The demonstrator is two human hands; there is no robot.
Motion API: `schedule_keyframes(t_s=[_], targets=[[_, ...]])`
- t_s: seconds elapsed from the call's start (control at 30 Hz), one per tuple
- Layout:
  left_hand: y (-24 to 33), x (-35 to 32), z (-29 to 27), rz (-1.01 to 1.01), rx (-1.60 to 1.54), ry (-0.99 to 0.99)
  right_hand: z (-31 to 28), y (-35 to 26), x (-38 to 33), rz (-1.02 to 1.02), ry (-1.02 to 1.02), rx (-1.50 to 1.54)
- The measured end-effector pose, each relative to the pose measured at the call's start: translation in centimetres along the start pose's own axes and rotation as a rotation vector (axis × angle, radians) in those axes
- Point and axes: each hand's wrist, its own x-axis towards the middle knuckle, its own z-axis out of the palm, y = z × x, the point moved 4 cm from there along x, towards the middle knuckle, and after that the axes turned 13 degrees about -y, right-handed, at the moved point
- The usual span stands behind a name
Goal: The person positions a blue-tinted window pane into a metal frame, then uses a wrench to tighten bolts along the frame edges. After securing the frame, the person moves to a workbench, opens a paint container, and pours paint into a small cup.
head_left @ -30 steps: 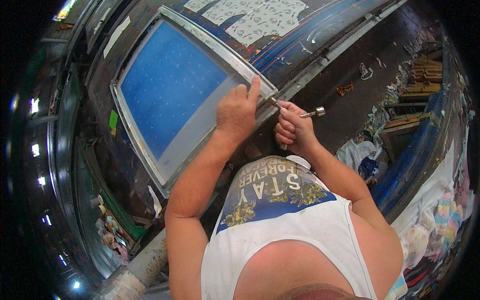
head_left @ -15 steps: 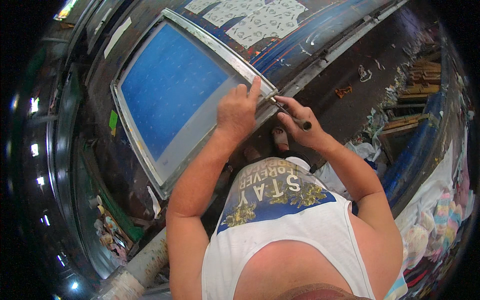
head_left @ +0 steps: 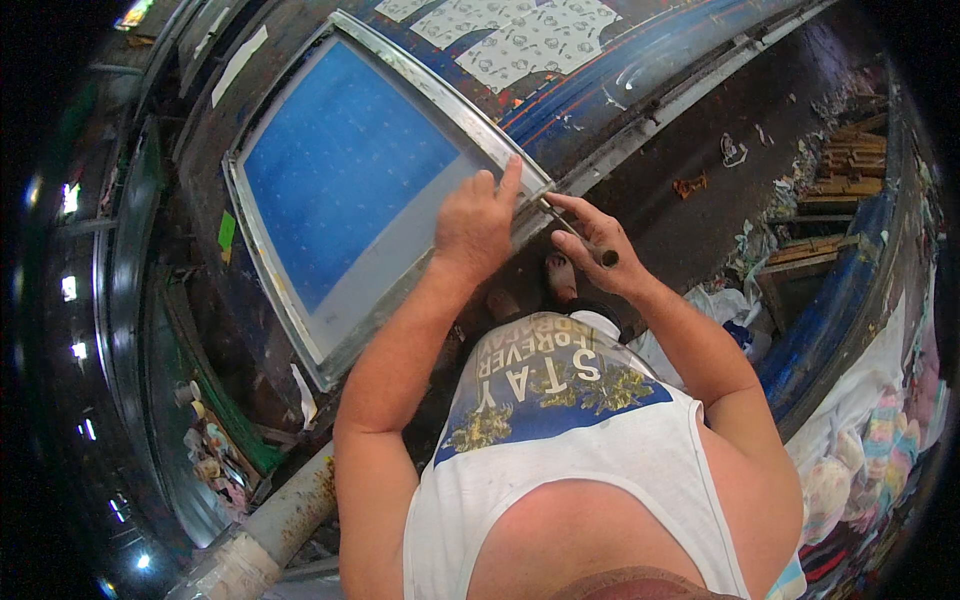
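A screen printing frame (head_left: 447,93) with pale metal bars lies slanted on the long table, its mesh (head_left: 345,175) mostly blue with a greyish-white border. My left hand (head_left: 473,228) grips its near right corner; the index finger points along the bar, the others curl, and the thumb is hidden. Just right of that corner, my right hand (head_left: 606,243) is closed around a slim tool (head_left: 606,258) with a thin shaft and a round-ended handle. The shaft's tip meets the corner of the frame. What exactly the tip sits on is too small to make out.
White printed fabric pieces (head_left: 540,48) lie beyond the frame on the table. The table's raised metal rail (head_left: 690,85) runs to the far right. Across the aisle are stacked wooden pieces (head_left: 850,165) and heaped cloth (head_left: 850,460). A thick pipe (head_left: 285,515) is at lower left.
The whole view has shifted slightly. Both hands keep the same hold at the frame's corner, and the tool has barely moved.
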Motion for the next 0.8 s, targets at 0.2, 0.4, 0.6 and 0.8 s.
schedule_keyframes(t_s=[0.2,0.4,0.6,0.8], targets=[[0.5,-0.3,-0.6,-0.003,0.021,0.006,0.4,-0.2,-0.9,0.187,-0.072,-0.281],[0.8,-0.3,-1.9,0.013,0.042,0.021,-0.2,0.2,-1.3,0.152,-0.051,0.411],[0.8,0.0,-2.1,0.008,-0.006,0.011,1.2,1.4,-4.9,0.271,0.105,0.385],[1.1,-0.2,-1.0,-0.011,0.014,-0.007,-4.5,1.6,-3.4,-0.031,0.325,0.028]])
